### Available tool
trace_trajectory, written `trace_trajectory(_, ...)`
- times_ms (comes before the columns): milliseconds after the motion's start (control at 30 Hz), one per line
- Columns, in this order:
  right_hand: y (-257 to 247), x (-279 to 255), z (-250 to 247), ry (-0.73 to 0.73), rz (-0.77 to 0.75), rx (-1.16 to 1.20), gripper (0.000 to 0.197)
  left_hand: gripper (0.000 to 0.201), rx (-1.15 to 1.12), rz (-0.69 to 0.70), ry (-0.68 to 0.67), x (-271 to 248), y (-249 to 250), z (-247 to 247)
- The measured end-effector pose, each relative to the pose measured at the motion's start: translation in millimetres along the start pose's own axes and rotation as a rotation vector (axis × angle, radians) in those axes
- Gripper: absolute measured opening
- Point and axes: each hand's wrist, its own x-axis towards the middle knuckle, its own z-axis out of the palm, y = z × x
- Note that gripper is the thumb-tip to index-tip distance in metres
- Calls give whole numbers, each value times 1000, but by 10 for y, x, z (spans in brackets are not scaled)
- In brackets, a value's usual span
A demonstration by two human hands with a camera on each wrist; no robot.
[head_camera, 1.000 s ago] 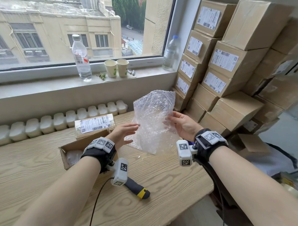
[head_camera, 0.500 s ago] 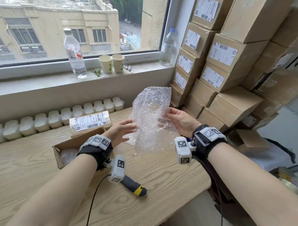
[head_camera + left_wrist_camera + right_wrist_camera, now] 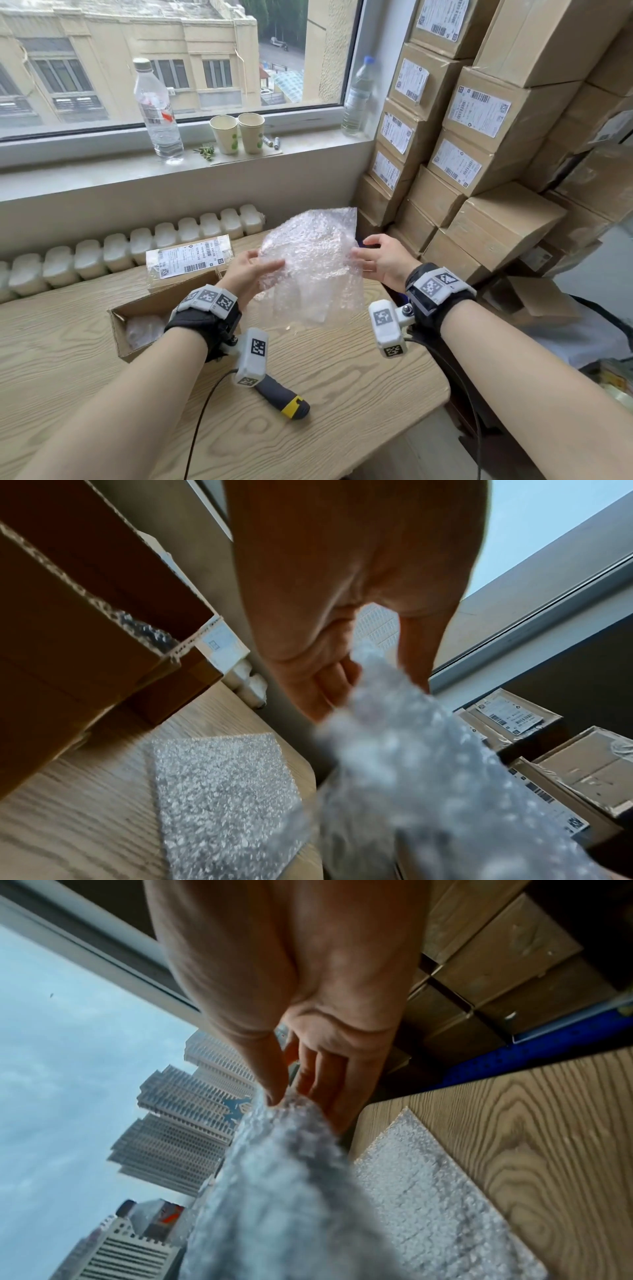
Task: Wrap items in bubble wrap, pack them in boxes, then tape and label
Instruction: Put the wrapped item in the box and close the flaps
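Note:
A clear bubble wrap sheet (image 3: 310,263) hangs above the wooden table (image 3: 342,394), held up between both hands. My left hand (image 3: 253,270) pinches its left edge, thumb in front; in the left wrist view the bubble wrap sheet (image 3: 411,764) runs out from between thumb and fingers. My right hand (image 3: 373,260) pinches the right edge, and the right wrist view shows the bubble wrap sheet (image 3: 284,1164) caught at the fingertips. An open cardboard box (image 3: 144,308) lies left of my left wrist with a white wrapped item (image 3: 144,330) inside. More bubble wrap (image 3: 219,796) lies flat on the table under the held sheet.
A sealed labelled box (image 3: 188,260) stands behind the open one. A black-and-yellow handled tool (image 3: 284,399) lies near the table's front edge. Stacked labelled cartons (image 3: 479,154) fill the right side. White bottles (image 3: 137,240) line the wall; a water bottle (image 3: 157,109) and paper cups (image 3: 238,133) stand on the sill.
My left hand has come in from open beside the sheet to pinching its left edge. The sheet has tilted and lowered slightly; the right hand still holds its edge.

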Motion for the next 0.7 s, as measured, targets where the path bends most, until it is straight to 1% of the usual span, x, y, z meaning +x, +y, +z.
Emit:
trace_trajectory(67,56,40,5,53,-60,-27,23,57,33,53,82,-22,50,-75)
trace_trajectory(133,88,70,37,43,-112,-33,17,57,68,115,87,-50,87,-158)
trace_trajectory(200,99,81,97,-9,-124,-51,14,44,118,156,74,-98,123,-239)
trace_trajectory(267,100,102,163,-68,-155,-122,28,27,165,181,87,-146,152,-321)
trace_trajectory(300,98,116,197,-80,-181,-196,36,25,192,194,94,-171,166,-361)
trace_trajectory(367,74,158,283,-70,-236,-361,46,34,295,232,116,-227,197,-439)
trace_trajectory(433,50,224,382,-67,-254,-471,51,47,417,268,160,-278,230,-509)
trace_trajectory(500,34,272,500,-77,-275,-559,46,52,505,305,204,-321,262,-584)
trace_trajectory(533,28,287,564,-82,-289,-599,41,50,564,329,230,-348,281,-623)
trace_trajectory(633,6,314,768,-92,-315,-642,28,34,737,373,313,-428,340,-778)
trace_trajectory(700,-19,337,911,-69,-348,-657,23,28,812,381,377,-467,375,-902)
